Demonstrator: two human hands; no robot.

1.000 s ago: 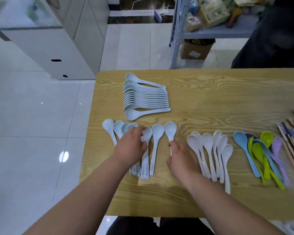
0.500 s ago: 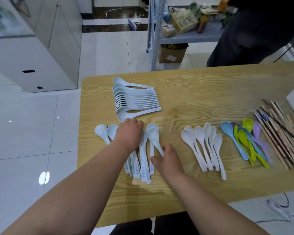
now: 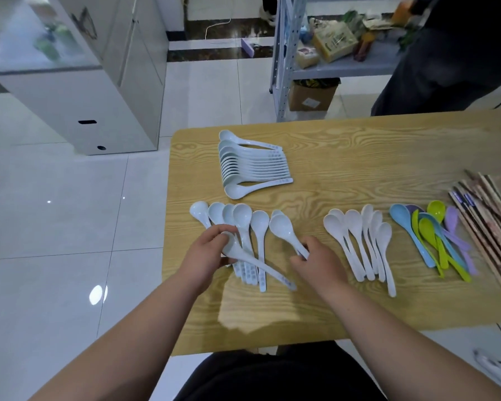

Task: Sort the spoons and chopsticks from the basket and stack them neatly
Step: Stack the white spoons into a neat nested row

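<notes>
On the wooden table (image 3: pixel 359 157) lies a neat stack of pale blue spoons (image 3: pixel 252 166) at the back left. In front of it several loose pale blue spoons (image 3: pixel 245 224) fan out. My left hand (image 3: pixel 206 256) grips the bowl of one pale blue spoon (image 3: pixel 261 266), whose handle points right and toward me. My right hand (image 3: pixel 315 261) pinches the handle of another pale blue spoon (image 3: pixel 282 228). To the right lie white spoons (image 3: pixel 359 241), coloured spoons (image 3: pixel 428 235) and a bundle of chopsticks (image 3: pixel 486 224).
A person in dark clothes (image 3: pixel 451 53) stands behind the table's far right. A metal shelf (image 3: pixel 330 50) with boxes and a white cabinet (image 3: pixel 78 91) stand on the tiled floor beyond. The table's left edge is close to the loose spoons.
My left hand has picked one spoon out of the fan and turned it crosswise. My right hand has closed on the handle of the rightmost pale blue spoon. The camera view shifted left.
</notes>
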